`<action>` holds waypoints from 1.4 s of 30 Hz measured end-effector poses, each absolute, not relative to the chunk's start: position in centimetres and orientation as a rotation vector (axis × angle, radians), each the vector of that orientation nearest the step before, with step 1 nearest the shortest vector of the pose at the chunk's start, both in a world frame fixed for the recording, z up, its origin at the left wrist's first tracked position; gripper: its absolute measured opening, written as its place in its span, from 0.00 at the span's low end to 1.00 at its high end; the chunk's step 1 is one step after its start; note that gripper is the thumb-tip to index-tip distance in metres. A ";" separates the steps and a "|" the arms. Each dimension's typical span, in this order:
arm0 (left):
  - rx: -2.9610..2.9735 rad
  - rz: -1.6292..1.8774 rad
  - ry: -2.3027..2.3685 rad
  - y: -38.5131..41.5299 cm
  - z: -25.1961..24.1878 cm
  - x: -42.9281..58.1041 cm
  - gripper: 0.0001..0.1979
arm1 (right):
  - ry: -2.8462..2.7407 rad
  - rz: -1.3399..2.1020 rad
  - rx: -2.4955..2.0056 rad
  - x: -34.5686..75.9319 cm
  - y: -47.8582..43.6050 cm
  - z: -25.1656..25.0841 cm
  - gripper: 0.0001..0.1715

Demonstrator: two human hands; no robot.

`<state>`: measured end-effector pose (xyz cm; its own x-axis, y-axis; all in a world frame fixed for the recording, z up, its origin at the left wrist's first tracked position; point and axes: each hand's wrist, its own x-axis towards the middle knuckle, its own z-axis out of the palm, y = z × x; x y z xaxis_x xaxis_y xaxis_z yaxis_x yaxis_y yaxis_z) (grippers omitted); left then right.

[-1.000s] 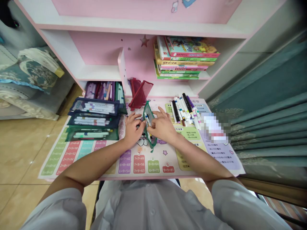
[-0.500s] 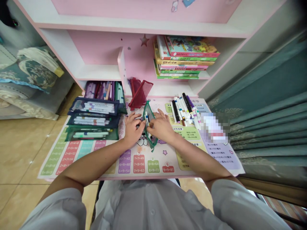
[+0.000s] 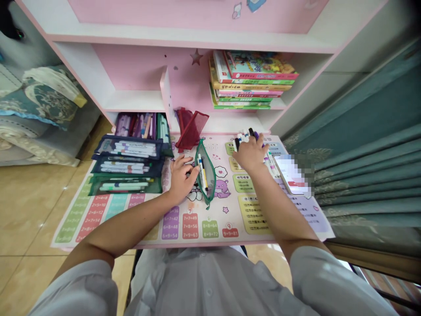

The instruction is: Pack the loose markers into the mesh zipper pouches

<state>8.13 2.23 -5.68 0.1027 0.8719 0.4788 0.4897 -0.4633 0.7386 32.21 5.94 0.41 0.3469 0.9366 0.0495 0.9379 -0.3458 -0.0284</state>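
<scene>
A green mesh pouch [image 3: 212, 175] lies unzipped at the middle of the desk, with a few markers [image 3: 201, 173] inside. My left hand [image 3: 180, 177] rests at its left side, thumb against the edge and fingers apart. Over the loose marker pile [image 3: 270, 164] at the right, my right hand [image 3: 251, 153] is spread, covering much of it; nothing shows gripped in its fingers. Dark red mesh pouches [image 3: 191, 129] lie behind the green one.
Filled marker pouches [image 3: 126, 166] are stacked at the left, with more [image 3: 140, 125] behind. A phone [image 3: 291, 175], partly blurred, lies right of the markers. Books [image 3: 253, 83] are piled on the pink and white shelf [image 3: 194, 37]. A printed mat [image 3: 197, 237] covers the desk.
My right hand has left the green pouch and moved right and away from me onto the marker pile. The pouch opening and its markers are now uncovered. My left hand stays put.
</scene>
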 end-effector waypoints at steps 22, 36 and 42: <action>2.003 1.286 1.334 2.3 -5.7 8.0 0.17 | -1.768 0.109 -2.743 33.2 7.1 -0.5 0.30; 2.006 1.253 1.347 2.2 -5.5 8.0 0.17 | -1.775 -0.024 -2.263 30.8 4.6 1.8 0.17; 2.000 1.279 1.338 2.3 -5.6 8.1 0.17 | -1.798 0.107 -2.044 28.4 2.3 3.4 0.09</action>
